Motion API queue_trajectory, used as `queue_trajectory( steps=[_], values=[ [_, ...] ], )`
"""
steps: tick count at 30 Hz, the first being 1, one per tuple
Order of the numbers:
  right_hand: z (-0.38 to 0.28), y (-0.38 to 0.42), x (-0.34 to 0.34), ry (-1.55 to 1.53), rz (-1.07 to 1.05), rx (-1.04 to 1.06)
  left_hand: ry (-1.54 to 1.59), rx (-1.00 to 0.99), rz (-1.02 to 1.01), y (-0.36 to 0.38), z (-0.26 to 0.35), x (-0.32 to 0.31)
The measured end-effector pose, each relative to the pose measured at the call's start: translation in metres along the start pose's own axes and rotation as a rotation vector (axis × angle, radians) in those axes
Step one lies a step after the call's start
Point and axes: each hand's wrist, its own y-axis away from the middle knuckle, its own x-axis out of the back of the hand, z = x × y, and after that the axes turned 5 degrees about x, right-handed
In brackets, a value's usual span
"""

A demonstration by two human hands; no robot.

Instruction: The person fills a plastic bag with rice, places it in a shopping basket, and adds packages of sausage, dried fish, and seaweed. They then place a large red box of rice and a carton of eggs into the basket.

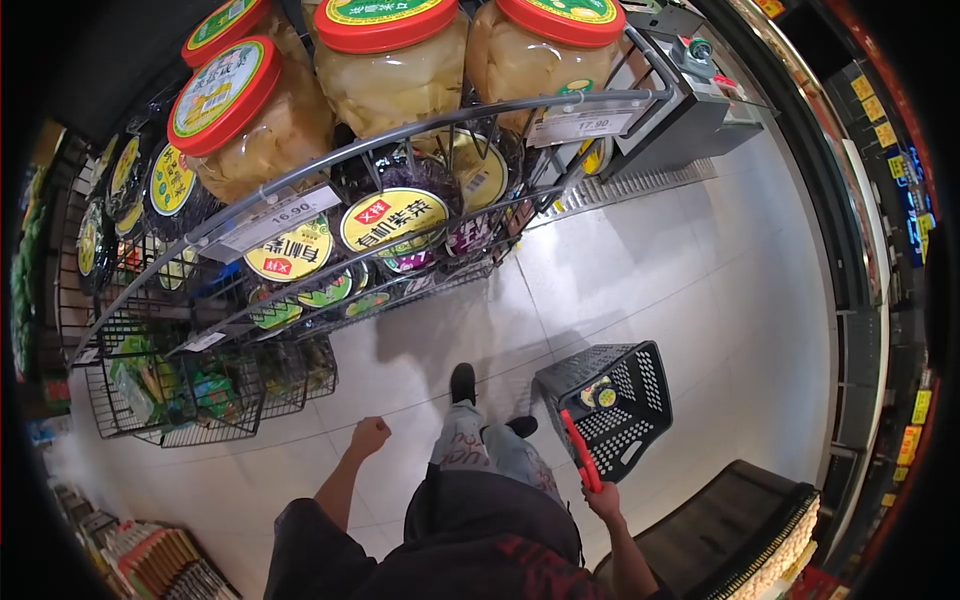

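My right hand is wrapped round the red handle of a dark grey shopping basket beside my legs. Inside the basket lies a small round item with a yellow label; its kind is too small to tell. My left hand hangs in the air on the other side, curled into a loose fist with nothing visible in it. The nearest thing to it is the wire rack of green packets further left.
Ahead stands a wire shelf of red-lidded jars, with round dark packs below and price tags on its rail. A dark display stand is close on my right. Pale floor tiles lie between.
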Motion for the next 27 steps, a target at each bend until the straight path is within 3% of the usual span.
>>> queue_trajectory(
  steps=[6,13,27],
  values=[
    [-0.012,0.023,-0.005,0.054,-0.026,0.07,-0.035,-0.065,-0.075,0.013,0.036,-0.048],
    [0.01,0.044,-0.008,0.077,0.035,0.241,-0.214,-0.059,-0.252,0.041,0.051,-0.057],
    [0.087,0.082,-0.011,0.126,0.159,0.5,-0.129,-0.108,-0.125,0.13,0.047,-0.128]
  ],
)
